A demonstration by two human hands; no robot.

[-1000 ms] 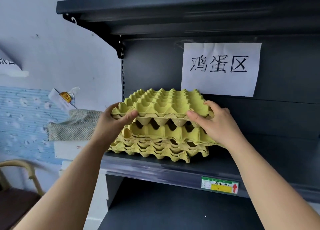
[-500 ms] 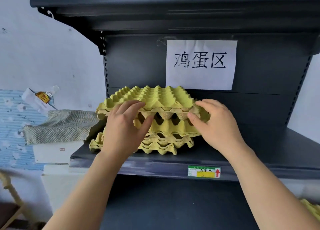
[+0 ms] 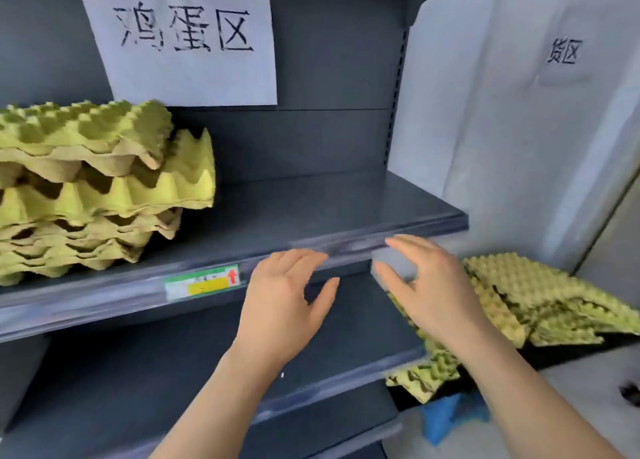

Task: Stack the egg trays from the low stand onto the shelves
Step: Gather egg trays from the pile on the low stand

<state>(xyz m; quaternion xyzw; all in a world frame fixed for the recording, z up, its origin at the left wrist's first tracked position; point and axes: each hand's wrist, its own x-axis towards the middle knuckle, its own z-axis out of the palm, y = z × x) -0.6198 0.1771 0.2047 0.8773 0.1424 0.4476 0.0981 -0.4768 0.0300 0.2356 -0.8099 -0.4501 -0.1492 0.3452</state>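
Observation:
A stack of yellow-green egg trays [image 3: 86,188] rests at the left of the dark shelf [image 3: 311,213]. A second pile of egg trays [image 3: 540,296] lies on the low stand at the lower right, partly hidden behind my right arm. My left hand [image 3: 280,303] hovers open in front of the shelf edge, holding nothing. My right hand [image 3: 429,285] is open too, fingers spread, beside the pile on the stand and not touching it as far as I can see.
A white paper sign [image 3: 183,39] hangs on the shelf's back panel. A price label [image 3: 204,282] sits on the shelf edge. A lower shelf [image 3: 173,382] lies beneath my hands. A white wall panel [image 3: 519,112] stands at right, something blue [image 3: 446,417] below the stand.
Both hands have let go of the top tray on the shelf stack and moved right and down toward the low stand. My view has swung right.

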